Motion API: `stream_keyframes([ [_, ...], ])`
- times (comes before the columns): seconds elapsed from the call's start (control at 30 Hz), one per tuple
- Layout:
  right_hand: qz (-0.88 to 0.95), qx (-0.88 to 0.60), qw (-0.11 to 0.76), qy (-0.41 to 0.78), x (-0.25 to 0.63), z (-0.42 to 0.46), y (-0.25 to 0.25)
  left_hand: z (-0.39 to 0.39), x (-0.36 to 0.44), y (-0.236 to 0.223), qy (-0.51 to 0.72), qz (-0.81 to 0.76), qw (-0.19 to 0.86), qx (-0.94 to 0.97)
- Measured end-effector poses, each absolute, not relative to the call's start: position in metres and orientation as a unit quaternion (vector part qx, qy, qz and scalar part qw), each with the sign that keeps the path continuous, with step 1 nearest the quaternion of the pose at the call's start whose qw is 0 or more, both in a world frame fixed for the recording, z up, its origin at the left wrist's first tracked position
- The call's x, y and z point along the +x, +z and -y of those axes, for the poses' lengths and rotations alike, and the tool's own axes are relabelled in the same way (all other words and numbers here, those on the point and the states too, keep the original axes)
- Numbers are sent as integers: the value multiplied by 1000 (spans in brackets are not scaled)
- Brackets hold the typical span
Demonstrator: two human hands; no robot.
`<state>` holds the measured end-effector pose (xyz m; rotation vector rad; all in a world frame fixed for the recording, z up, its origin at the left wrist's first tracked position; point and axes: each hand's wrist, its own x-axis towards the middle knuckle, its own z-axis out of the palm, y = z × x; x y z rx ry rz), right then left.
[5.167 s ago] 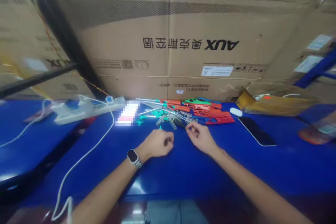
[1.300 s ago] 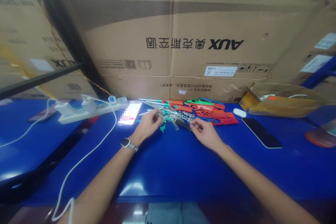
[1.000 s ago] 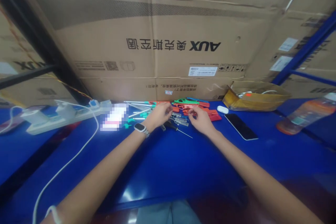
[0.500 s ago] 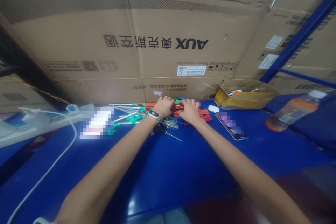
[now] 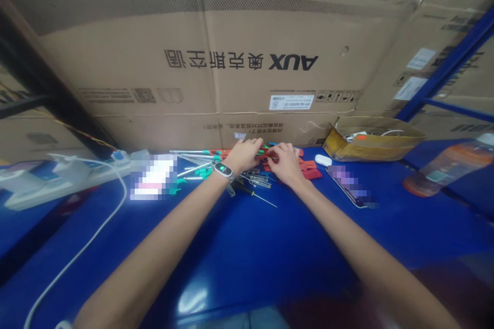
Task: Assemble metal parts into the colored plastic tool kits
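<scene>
A pile of screwdrivers lies against the cardboard at the back of the blue table, some with red and green handles (image 5: 214, 154), others with clear handles (image 5: 260, 180). Over the middle of this pile my left hand (image 5: 247, 154), with a white fitness band at the wrist, has its fingers curled down among the red handles. Just right of it, my right hand (image 5: 287, 162) bends thumb and fingers at the red tools (image 5: 309, 167). What lies in either grasp is hidden by the fingers. A thin screwdriver (image 5: 264, 199) with a black and yellow handle points toward me.
Right of the pile are a small white case (image 5: 323, 160), a phone (image 5: 347, 185), a yellowish open box (image 5: 374, 144) and an orange drink bottle (image 5: 447, 167). At left lie a bright blurred rectangle (image 5: 153, 177), a power strip (image 5: 65, 185) and a white cable (image 5: 104, 218).
The view has turned slightly left, so everything sits further right. My hands remain at the pile, with the fingers shifted a little.
</scene>
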<state>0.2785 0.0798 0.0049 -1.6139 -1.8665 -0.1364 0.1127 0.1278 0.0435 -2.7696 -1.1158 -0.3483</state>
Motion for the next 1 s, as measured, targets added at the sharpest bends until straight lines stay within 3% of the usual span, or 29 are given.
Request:
stream_keyframes([
  [0.27, 752, -542, 362, -98, 236, -44, 10, -77, 57, 57, -123, 354, 152, -915],
  [0.53, 826, -450, 340, 8, 196, -33, 14, -52, 0, 50, -127, 392, 97, -906],
  [0.83, 830, -454, 320, 55, 175, -12, 0, -44, -56, 22, -190, 465, 78, -861],
  [1.0, 865, -423, 265, 58, 170, -1, -1, -50, -66, 13, -185, 476, 61, -858],
])
